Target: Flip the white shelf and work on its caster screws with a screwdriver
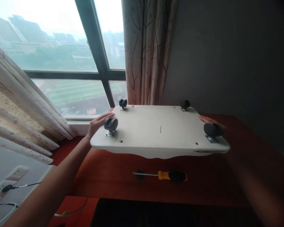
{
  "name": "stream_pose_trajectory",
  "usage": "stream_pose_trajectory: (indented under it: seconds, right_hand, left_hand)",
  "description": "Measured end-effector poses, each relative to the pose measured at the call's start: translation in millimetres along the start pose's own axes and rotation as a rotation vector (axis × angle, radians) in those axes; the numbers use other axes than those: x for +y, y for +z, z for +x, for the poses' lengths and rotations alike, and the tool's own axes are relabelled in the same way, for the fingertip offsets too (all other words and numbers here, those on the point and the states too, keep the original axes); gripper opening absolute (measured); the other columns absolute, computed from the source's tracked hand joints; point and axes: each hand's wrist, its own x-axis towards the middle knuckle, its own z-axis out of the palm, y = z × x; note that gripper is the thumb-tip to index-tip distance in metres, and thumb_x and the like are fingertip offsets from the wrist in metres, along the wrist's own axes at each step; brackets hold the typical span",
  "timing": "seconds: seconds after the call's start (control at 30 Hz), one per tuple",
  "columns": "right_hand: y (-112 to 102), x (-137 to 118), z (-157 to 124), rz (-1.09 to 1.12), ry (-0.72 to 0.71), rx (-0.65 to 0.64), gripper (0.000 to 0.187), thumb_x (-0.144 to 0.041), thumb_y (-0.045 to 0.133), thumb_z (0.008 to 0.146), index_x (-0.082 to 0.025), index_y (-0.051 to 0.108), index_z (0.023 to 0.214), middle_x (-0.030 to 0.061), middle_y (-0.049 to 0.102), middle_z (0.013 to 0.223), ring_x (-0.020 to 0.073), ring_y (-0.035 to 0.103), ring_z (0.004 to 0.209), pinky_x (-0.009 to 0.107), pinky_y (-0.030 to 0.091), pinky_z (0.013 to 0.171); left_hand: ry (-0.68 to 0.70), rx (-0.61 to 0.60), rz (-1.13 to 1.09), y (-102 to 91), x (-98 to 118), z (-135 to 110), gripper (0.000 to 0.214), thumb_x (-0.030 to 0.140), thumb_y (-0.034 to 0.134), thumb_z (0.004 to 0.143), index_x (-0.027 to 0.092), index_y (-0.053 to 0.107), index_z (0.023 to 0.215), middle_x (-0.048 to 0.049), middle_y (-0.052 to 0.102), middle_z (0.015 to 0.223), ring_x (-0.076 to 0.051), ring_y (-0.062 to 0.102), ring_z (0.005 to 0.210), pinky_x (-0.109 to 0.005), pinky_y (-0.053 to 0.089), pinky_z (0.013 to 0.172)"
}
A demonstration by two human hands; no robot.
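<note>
White caster-mounted board (144,129), seen underside up above the reddish-brown wooden table (104,179), with a person's hands at its two short sides; whether it rests on anything beneath cannot be told from here. Four black twin-wheel casters stand upright on metal plates, one near each corner: near left (110,125), far left (123,103), far right (185,104) and near right (213,129). Small dark holes lie close to them. A short dark stroke (160,129) marks the middle of the board, and fainter scribbles show by the near-left plate. Below the near edge hangs a wavy apron (156,154). The left hand (99,124) lays its fingers close together along the left edge, behind the near caster; its thumb is hidden. The right hand (209,119) touches the opposite edge with its fingertips; the near-right caster covers part of it, so its grip cannot be told. In front of the board, a yellow-and-black screwdriver (167,175) lies with its shaft across a row of dark screws (139,179), tip leftward. Behind, patterned curtains (146,63) flank a dark-framed window (101,75).
</note>
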Motion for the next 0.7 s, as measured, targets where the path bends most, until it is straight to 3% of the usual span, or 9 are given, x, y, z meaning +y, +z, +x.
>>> stream_pose_trajectory:
  seconds: [0.13,0.47,0.7]
  right_hand:
    - [12.5,5.8,-8.9,-0.037,-0.125,0.040,0.035,-0.047,0.051,0.093,-0.032,0.076,0.111,-0.0032,0.068,0.131,0.0260,0.058,0.129,0.042,0.035,0.121]
    - [27.1,27.8,-16.8,-0.042,-0.194,0.075,0.034,-0.049,0.055,0.093,-0.034,0.075,0.117,-0.0012,0.066,0.133,0.0265,0.058,0.129,0.046,0.035,0.121]
    - [28.9,25.4,-19.0,-0.064,-0.129,0.114,0.036,-0.046,0.051,0.093,-0.030,0.075,0.114,0.0019,0.065,0.134,0.0275,0.056,0.132,0.046,0.034,0.121]
  left_hand:
    - [-0.007,-0.038,0.090,5.2,-11.0,-2.5,0.041,0.051,0.054,0.094,0.027,0.072,0.122,-0.0055,0.064,0.139,-0.025,0.062,0.127,-0.043,0.040,0.118]
    - [0.083,-0.028,0.167,9.8,-34.2,-2.3,0.035,0.043,0.056,0.096,0.029,0.072,0.123,-0.0037,0.065,0.138,-0.026,0.061,0.128,-0.046,0.041,0.118]
    - [0.029,-0.006,0.202,10.9,-35.9,-4.9,0.032,0.040,0.056,0.096,0.029,0.073,0.121,-0.0055,0.067,0.135,-0.026,0.062,0.127,-0.041,0.045,0.111]
